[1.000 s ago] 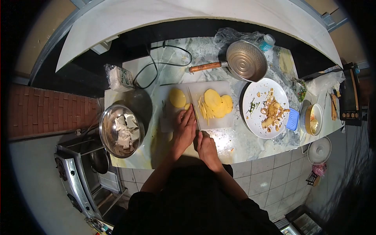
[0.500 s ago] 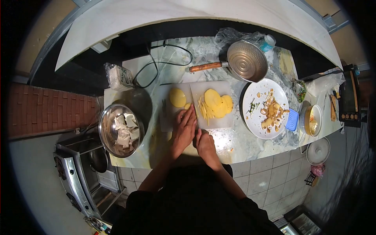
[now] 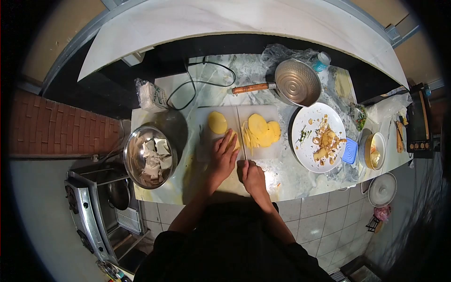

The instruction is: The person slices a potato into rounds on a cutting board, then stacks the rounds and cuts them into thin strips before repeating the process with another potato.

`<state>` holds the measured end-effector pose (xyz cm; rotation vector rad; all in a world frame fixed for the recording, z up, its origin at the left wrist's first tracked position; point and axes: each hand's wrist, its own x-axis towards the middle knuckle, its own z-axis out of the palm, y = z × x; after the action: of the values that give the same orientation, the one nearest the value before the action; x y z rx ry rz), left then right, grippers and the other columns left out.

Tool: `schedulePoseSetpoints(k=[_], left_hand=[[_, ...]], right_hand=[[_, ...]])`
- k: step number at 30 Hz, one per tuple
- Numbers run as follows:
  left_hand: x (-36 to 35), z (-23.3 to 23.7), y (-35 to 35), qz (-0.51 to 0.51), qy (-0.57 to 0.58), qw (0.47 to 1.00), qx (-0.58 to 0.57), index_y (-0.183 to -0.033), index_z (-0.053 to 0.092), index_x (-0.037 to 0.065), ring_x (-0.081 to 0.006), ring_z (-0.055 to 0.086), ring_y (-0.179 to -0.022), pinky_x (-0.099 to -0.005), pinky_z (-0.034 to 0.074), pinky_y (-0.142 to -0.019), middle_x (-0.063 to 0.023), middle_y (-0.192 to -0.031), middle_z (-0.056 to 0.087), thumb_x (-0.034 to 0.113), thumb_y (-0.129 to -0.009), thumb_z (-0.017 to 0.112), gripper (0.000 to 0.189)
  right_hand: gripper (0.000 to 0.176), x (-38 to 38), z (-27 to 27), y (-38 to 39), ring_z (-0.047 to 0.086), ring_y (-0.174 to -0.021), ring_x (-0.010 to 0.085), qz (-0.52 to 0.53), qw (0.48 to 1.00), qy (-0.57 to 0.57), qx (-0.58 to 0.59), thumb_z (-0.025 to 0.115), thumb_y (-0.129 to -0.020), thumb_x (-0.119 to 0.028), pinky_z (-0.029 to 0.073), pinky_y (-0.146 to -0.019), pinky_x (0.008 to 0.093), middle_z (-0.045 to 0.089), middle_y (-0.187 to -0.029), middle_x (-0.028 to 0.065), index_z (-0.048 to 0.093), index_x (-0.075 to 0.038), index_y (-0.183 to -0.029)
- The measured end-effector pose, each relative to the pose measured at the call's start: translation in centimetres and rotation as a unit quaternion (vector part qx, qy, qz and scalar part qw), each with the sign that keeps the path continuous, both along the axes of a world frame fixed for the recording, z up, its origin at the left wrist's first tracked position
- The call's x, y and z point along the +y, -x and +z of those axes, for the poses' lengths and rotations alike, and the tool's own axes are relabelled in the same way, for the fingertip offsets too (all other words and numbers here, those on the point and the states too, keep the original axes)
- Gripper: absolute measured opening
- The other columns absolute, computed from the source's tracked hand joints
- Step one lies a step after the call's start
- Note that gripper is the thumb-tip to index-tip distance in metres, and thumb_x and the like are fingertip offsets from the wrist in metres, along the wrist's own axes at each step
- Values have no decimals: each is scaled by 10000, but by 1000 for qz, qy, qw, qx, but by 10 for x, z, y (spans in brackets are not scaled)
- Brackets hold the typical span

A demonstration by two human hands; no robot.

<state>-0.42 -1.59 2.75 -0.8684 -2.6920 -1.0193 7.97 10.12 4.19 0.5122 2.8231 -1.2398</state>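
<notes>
My right hand [image 3: 254, 177] is closed round the handle of a kitchen knife [image 3: 241, 134], whose thin blade points away from me across the white cutting board [image 3: 268, 153]. Just left of the blade, the fingers of my left hand [image 3: 224, 159] press down on yellow potato slices [image 3: 235, 141], partly hiding them. A rounded potato piece [image 3: 217, 122] lies beyond those fingers. On the board right of the knife are thin potato strips [image 3: 249, 139] and a pile of overlapping round potato slices [image 3: 264, 130].
A steel bowl [image 3: 128, 160] with white chunks stands at the left. To the right are a white plate [image 3: 305, 157] of peelings, a blue lid [image 3: 349, 151] and a small bowl [image 3: 379, 162]. A saucepan [image 3: 297, 83], a wrapped packet [image 3: 151, 96] and a black cable [image 3: 213, 83] lie farther back.
The camera view has shifted slightly. My left fingers are spread more over the slices, which now show more beneath them. The knife stays in my right hand beside the strips.
</notes>
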Motion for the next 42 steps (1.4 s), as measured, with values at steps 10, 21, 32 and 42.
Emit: schedulePoseSetpoints(k=[10,21,32,42], left_hand=[[4,-4,1,6,6,1000,13,-1288,508,-19,-306,461,-1134,-379,354,-1002,-137,-1392,449,97,-875,534,430],[6,-2,-1,12,30,999,6,-1273,511,-48,-310,437,-1165,-377,341,-1021,-134,-1404,435,96,-870,529,428],[5,6,-1,-8,36,999,-32,-1287,486,-66,-337,419,-1170,-399,334,-1029,-158,-1411,413,99,-882,507,437],[4,-3,1,-2,28,1000,12,-1275,511,-43,-324,426,-1176,-410,346,-1014,-128,-1399,434,111,-856,552,448]], right_hand=[[322,-7,8,2,590,-733,473,-9,999,16,-39,390,-971,-223,469,-652,531,609,-793,286,570,35,-904],[344,-11,5,2,596,-708,471,-7,999,7,-49,387,-972,-245,475,-633,537,604,-757,297,562,41,-896],[388,-18,4,9,611,-685,464,-31,995,-37,-92,405,-961,-271,495,-610,526,614,-715,286,594,42,-831],[396,-18,8,10,650,-723,411,-25,985,-88,-148,407,-952,-316,521,-670,492,644,-749,248,562,38,-866]])
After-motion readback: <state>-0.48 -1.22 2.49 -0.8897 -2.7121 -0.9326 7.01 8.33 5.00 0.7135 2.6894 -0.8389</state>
